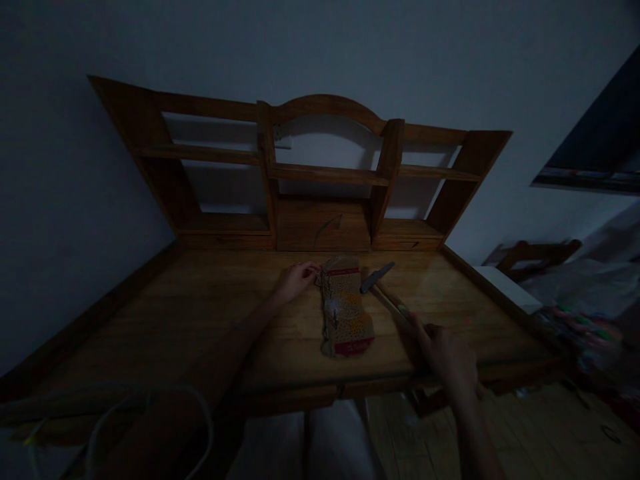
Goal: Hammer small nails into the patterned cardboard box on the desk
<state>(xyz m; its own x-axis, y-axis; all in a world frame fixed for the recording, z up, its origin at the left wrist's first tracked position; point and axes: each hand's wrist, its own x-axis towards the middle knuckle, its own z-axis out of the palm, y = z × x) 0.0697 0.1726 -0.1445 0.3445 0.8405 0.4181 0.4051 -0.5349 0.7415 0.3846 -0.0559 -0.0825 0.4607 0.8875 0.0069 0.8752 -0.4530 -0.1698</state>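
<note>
A hammer (377,278) with a dark metal head and a wooden handle is held in my right hand (450,357), whose fingers wrap round the handle. Its head hangs close to the right edge of a brown cardboard piece (346,307), which has red bands, yellow patches and dark dots. The cardboard lies on the wooden desk (240,287), its outline uneven. At the cardboard's upper left edge is my left hand (299,279), its fingertips drawn together; what they pinch, if anything, is too small and dark to name. Small dark bits show along the cardboard's left side.
Behind the desktop rises a wooden shelf unit (330,175) with drawers. A wall socket (283,139) shows through it. To the right are a wooden chair (543,252) and a heap of plastic bags (575,293). A pale cable (203,407) loops at the lower left. The light is dim.
</note>
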